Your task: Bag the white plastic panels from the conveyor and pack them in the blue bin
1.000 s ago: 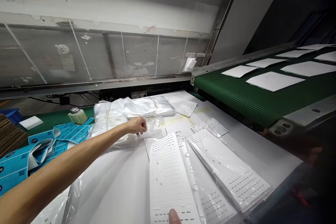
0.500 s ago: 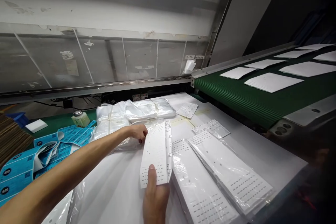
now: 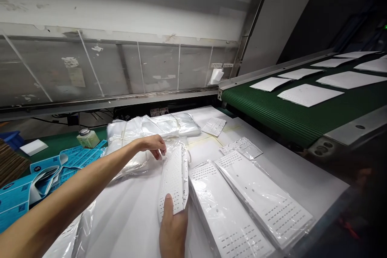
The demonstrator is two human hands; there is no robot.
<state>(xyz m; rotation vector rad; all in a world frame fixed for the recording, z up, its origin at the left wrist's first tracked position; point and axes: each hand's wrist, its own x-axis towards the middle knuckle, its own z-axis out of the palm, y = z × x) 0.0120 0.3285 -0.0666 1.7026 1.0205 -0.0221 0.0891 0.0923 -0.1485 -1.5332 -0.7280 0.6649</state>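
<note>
- R hand (image 3: 173,234) at near edge of white table (image 3: 302,187): fingers under, thumb pressed on face, pinching lower end of white slotted plastic panel (image 3: 173,179)
- That 1 panel is unbagged, lifted off table, tilted, long flange on its R side; top end reaches clear poly bag (image 3: 178,151), middle of table
- L hand (image 3: 154,145), arm across from L edge: fingers loosely curled, tips just by top of panel & on/near bag film; can't tell if pinching
- 2 long white panels in clear bags, (image 3: 226,213) & (image 3: 263,197), side by side just R of R hand, near R edge
- 2 small white slotted pieces further on: 1 in clear bag (image 3: 242,147), 1 bare (image 3: 214,126)
- Bundle of folded clear poly bags w/ strap (image 3: 151,125), far edge of table, behind L hand
- Off L edge on green bench top (image 3: 57,139): loose blue QR-code label strips (image 3: 75,157), 1 small glass bottle w/ metal cap (image 3: 87,138), 1 white block (image 3: 34,147), brown stack (image 3: 10,164), 1 blue crate (image 3: 12,140)
- Beyond R edge: green ribbed conveyor belt (image 3: 290,109) w/ 7 white sheets (image 3: 310,95)
- Far back: scuffed clear panel (image 3: 151,68) w/ paper tag (image 3: 216,76)
</note>
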